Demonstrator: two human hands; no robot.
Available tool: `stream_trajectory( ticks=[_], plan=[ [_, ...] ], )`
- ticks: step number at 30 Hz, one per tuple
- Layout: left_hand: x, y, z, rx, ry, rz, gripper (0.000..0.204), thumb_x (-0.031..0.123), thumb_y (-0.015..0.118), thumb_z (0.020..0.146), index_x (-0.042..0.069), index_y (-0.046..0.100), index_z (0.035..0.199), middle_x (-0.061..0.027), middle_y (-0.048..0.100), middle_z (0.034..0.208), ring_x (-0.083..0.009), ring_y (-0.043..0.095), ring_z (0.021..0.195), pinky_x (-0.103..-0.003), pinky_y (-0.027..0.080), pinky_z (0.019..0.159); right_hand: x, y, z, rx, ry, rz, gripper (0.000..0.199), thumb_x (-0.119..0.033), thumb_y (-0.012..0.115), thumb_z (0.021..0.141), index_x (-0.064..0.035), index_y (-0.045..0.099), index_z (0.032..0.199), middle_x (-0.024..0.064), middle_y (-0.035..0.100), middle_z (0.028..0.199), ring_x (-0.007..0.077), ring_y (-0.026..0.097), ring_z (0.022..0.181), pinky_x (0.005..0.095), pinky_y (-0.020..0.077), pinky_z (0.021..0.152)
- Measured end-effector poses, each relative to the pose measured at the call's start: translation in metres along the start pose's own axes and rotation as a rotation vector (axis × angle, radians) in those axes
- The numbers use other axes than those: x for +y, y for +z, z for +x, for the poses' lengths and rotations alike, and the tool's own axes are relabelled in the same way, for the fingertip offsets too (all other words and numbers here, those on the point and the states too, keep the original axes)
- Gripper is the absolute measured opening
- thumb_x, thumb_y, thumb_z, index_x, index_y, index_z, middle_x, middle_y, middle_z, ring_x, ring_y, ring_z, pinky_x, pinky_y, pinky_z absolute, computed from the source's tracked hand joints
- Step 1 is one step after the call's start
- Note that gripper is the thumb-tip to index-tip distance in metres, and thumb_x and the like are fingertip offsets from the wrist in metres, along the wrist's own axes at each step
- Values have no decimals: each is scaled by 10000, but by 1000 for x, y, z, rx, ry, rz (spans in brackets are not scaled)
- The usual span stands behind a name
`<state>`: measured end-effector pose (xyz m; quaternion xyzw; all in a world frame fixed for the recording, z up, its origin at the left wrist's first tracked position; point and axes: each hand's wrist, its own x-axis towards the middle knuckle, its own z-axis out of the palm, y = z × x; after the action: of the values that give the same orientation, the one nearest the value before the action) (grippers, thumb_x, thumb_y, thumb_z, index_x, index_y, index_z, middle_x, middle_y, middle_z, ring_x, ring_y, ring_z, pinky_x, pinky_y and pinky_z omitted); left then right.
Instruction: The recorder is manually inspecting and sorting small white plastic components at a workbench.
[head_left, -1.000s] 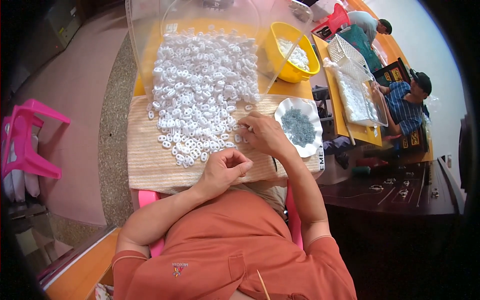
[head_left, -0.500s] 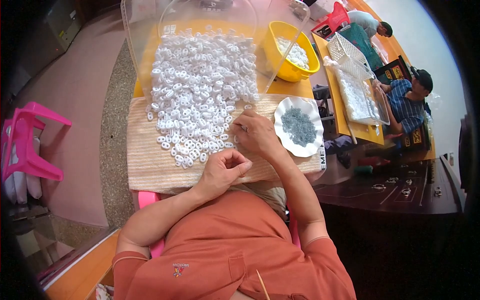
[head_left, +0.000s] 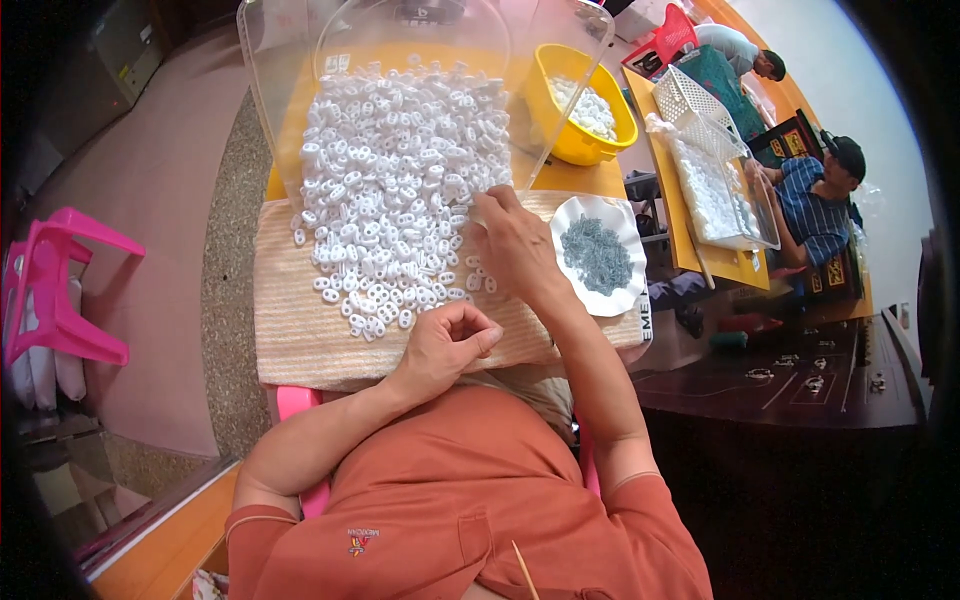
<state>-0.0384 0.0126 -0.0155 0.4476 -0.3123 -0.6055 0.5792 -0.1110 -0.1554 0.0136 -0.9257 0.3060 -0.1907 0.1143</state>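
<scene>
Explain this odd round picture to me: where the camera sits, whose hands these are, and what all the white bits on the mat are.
The camera is worn on a person's head and looks down, so you see their own orange shirt and both forearms coming in from below. Its wide lens bends straight edges, hence the round look.

The left hand is curled loosely closed on the woven mat; whether it holds anything cannot be seen. The right hand reaches into the heap of small white plastic pieces, fingertips among them.

Beside the right hand stands a white dish of small grey metal parts. Behind it is a yellow bowl with more white pieces, and a clear plastic shield curves around the heap. Other people work at a table to the right.
</scene>
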Motion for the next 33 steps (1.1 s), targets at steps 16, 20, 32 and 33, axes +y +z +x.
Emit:
stream_trajectory(
  ticks=[16, 20, 32, 33],
  plan=[
    [-4, -2, 2, -21, 12, 10, 82, 96, 657, 891, 21, 623, 886, 12, 623, 776, -25, 564, 679, -180, 485, 611, -2, -7, -2, -210, -16, 60, 283, -136, 635, 799, -85, 626, 1077, 110, 626, 1012, 338, 616, 900, 412, 491, 775],
    [-4, -2, 2, -21, 2, 2, 85, 99, 657, 892, 22, 622, 889, 13, 621, 772, -24, 558, 677, -177, 478, 603, 7, -7, -4, -165, -65, 191, 275, -86, 598, 809, -70, 621, 1083, 122, 621, 1063, 348, 613, 923, 410, 492, 793],
    [-3, -1, 1, -33, 21, 17, 86, 94, 652, 891, 17, 614, 888, 13, 605, 760, -28, 533, 661, -179, 447, 581, -1, 0, 13, -55, -128, -55, 261, 8, 547, 779, -40, 582, 1033, 108, 575, 1143, 338, 600, 959, 411, 491, 798],
    [-3, -1, 1, -31, 22, 16, 86, 94, 652, 891, 17, 614, 888, 13, 605, 760, -28, 533, 661, -179, 447, 581, -1, 0, 14, -73, -122, -75, 249, 6, 553, 777, -35, 585, 1020, 111, 576, 1131, 335, 601, 952, 409, 490, 797]
  ],
)
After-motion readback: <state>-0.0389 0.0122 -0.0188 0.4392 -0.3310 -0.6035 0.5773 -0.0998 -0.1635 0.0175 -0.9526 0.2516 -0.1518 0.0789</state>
